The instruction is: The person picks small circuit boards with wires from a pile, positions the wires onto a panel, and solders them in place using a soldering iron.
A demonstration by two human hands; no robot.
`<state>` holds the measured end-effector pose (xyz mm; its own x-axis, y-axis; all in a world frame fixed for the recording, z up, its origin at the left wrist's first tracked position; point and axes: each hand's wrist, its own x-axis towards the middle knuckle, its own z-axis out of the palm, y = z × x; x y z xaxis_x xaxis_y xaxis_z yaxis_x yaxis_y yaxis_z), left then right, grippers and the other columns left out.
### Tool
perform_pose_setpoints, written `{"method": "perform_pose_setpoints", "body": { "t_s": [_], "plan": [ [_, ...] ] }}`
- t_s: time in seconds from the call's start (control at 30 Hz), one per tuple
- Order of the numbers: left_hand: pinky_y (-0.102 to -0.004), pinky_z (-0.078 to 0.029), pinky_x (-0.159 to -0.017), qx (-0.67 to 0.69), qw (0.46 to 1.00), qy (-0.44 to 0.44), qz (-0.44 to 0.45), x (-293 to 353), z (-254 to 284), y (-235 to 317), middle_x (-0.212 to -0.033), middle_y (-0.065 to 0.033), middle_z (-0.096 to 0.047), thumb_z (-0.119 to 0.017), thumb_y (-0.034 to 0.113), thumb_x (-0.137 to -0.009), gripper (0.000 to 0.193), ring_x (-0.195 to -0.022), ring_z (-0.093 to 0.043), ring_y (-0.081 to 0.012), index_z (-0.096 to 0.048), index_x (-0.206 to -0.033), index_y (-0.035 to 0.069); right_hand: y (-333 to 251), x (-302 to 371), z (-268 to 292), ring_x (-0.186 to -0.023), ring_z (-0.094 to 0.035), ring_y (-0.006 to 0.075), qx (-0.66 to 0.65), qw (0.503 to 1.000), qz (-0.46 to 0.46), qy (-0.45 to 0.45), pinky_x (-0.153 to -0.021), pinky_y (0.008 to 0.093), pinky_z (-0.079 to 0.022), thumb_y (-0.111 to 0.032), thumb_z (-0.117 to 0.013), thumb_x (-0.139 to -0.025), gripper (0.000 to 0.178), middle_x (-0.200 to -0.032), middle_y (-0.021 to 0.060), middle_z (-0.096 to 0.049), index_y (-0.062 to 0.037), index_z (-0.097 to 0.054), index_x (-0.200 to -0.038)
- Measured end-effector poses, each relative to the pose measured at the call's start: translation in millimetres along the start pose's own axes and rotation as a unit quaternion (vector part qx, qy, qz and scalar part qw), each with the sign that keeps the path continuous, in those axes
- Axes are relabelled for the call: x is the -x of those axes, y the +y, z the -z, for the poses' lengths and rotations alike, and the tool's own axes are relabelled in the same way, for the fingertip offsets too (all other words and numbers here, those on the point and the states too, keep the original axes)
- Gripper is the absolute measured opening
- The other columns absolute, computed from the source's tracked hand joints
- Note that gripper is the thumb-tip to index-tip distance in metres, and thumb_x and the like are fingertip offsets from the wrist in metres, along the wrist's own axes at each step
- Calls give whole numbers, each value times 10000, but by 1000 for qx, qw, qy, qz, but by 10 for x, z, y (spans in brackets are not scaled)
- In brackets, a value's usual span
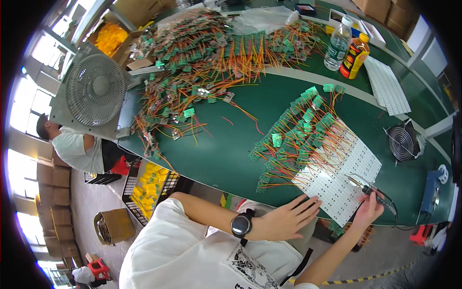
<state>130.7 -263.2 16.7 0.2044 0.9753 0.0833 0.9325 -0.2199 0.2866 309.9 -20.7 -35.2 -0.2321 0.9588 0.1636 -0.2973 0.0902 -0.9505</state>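
A white perforated board point(337, 200) lies at the table's right front. Rows of small green circuit boards point(301, 125) with red and yellow wires fan out from its far left side, the wire ends resting on it. My right hand point(368, 212) grips a soldering iron point(378, 193) at the board's right edge, its tip pointing left over the surface. My left hand point(286, 221), with a black watch point(241, 225) on the wrist, is stretched flat, fingers apart, its fingertips at the board's near left edge. Whether they touch the board, I cannot tell.
Heaps of wired circuit boards point(192, 43) cover the far left of the green table point(216, 159). A large fan point(96, 89) stands left, a small fan point(403, 143) right. Beyond are a water bottle point(337, 45), a drink bottle point(355, 57) and white panels point(386, 86). A blue device point(430, 192) stands far right.
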Motion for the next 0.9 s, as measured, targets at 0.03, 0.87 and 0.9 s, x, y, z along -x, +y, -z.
{"method": "perform_pose_setpoints", "body": {
  "t_s": [0.03, 0.87, 0.9],
  "plan": [
    [-476, -207, -1207, 8, 1000, 2, 8, -7, 1, 21, -1566, -209, -316, -573, 564, -890, 851, -1473, -260, -351, -408, -1437, -68, -8, 11, -15, -586, -567, 149, 11, 1000, 15, -1, -543, 279, -463, -66, -610, -930, 203, -830, 130, -660, 77, -619, -1073],
    [-450, -499, -906, -186, 925, 67, 324, 1855, 1566, -2425, -1158, -109, -606, -720, 66, -744, 378, -1103, -580, -338, -620, -1108, 95, -48, 89, 16, -611, -591, 127, -73, 994, 8, 77, -520, 257, -446, -97, -636, -933, 192, -894, 101, -682, 51, -643, -1056],
    [-445, -499, -914, -174, 921, 26, 346, 1860, 1578, -2452, -1158, -107, -609, -731, 87, -751, 367, -1114, -578, -337, -629, -1104, 99, -39, 92, 34, -629, -587, 114, -68, 996, 3, 65, -530, 254, -440, -106, -636, -939, 206, -908, 91, -683, 51, -643, -1072]
  ]
}}
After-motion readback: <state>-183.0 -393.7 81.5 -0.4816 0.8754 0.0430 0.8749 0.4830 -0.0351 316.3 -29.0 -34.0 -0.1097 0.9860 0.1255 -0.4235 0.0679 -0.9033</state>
